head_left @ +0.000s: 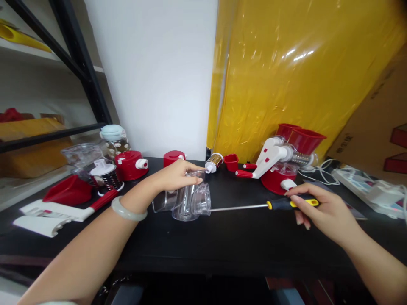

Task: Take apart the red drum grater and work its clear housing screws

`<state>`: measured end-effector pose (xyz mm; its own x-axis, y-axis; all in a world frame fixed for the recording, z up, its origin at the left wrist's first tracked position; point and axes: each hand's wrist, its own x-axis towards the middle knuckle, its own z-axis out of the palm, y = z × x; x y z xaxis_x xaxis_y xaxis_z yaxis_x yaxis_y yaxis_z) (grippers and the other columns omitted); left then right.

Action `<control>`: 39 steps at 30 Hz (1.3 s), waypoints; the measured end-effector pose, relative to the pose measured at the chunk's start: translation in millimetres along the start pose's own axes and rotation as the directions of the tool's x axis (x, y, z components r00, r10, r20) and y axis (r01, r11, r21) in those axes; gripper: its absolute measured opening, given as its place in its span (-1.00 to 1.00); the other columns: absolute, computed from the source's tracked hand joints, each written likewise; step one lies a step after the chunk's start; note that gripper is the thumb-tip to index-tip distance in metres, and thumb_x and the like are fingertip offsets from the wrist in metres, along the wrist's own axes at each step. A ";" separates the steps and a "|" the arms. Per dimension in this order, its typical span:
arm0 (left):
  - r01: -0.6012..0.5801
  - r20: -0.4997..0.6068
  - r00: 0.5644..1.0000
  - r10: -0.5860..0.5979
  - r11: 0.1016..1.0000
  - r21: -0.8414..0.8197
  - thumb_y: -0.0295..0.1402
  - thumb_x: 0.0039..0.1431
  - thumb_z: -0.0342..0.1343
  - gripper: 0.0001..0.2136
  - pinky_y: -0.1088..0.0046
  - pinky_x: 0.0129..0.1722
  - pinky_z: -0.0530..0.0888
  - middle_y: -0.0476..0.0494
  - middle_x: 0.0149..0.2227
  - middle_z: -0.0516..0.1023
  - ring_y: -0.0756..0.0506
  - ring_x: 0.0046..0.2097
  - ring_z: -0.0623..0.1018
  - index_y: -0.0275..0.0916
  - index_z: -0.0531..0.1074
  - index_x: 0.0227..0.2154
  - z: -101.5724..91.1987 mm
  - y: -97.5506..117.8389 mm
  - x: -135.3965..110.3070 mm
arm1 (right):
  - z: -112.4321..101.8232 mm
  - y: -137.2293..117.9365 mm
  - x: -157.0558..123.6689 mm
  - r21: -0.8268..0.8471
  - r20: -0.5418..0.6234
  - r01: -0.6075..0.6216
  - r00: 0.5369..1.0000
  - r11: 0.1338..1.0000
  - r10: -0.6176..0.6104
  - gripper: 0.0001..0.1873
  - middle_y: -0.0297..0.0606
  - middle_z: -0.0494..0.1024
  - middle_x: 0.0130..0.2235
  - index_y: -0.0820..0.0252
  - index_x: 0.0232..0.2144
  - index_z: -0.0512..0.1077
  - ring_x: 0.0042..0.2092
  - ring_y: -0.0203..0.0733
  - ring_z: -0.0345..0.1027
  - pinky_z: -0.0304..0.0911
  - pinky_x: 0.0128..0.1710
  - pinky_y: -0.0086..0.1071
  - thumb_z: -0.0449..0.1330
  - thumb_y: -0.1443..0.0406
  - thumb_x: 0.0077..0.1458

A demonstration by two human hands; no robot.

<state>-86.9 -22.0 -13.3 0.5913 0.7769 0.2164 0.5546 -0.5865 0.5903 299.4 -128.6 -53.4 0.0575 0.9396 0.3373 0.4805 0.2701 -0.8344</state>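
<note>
My left hand rests on top of a clear plastic housing lying on the black table, fingers curled over its upper rim. My right hand grips the black and yellow handle of a long screwdriver. The metal shaft lies nearly level and its tip points left, reaching the side of the clear housing. A pale bangle sits on my left wrist.
An assembled red and white rotary grater stands at the back right. A metal drum, small red cup, red base parts, a white crank handle and a glass jar lie around. A power strip sits far right.
</note>
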 end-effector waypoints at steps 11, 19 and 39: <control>0.151 0.110 0.984 -0.138 0.982 -0.117 -0.10 0.17 0.21 -0.67 0.34 -0.23 0.57 -0.22 -0.18 0.70 -0.16 -0.18 0.66 -0.27 0.64 -0.21 14.3 0.1 10.9 | -1.7 1.4 2.8 0.078 -0.108 0.102 0.990 0.992 -0.093 -0.59 -0.34 0.53 -0.53 0.10 -0.31 0.52 -0.60 -0.30 0.36 0.35 -0.58 -0.40 0.37 -0.08 0.04; 0.238 0.208 0.958 -0.198 0.953 -0.187 -0.10 0.14 0.22 -0.68 0.35 -0.30 0.62 -0.25 -0.25 0.67 -0.15 -0.21 0.66 -0.30 0.60 -0.30 23.3 -3.0 27.7 | -7.8 17.0 4.3 0.084 -0.091 0.120 0.990 0.989 -0.112 -0.63 -0.32 0.56 -0.50 0.10 -0.29 0.52 -0.59 -0.30 0.38 0.38 -0.57 -0.40 0.37 -0.04 0.07; 0.035 0.246 0.958 -0.149 0.909 0.415 0.19 -0.20 0.42 0.11 -0.11 0.32 0.26 -0.44 0.45 0.07 -0.56 0.44 0.11 -0.07 0.14 0.42 12.4 32.3 -34.4 | 3.7 66.2 -14.6 0.181 -0.084 0.110 0.992 0.977 -0.096 -0.74 -0.20 0.60 -0.17 0.08 -0.32 0.55 -0.32 -0.20 0.53 0.57 -0.41 -0.37 0.42 0.08 0.03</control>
<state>-82.1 -70.5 -11.4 0.6276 0.7752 -0.0717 0.7678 -0.6010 0.2220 327.2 -123.7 -115.2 0.0843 0.8886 0.4508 0.3176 0.4049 -0.8574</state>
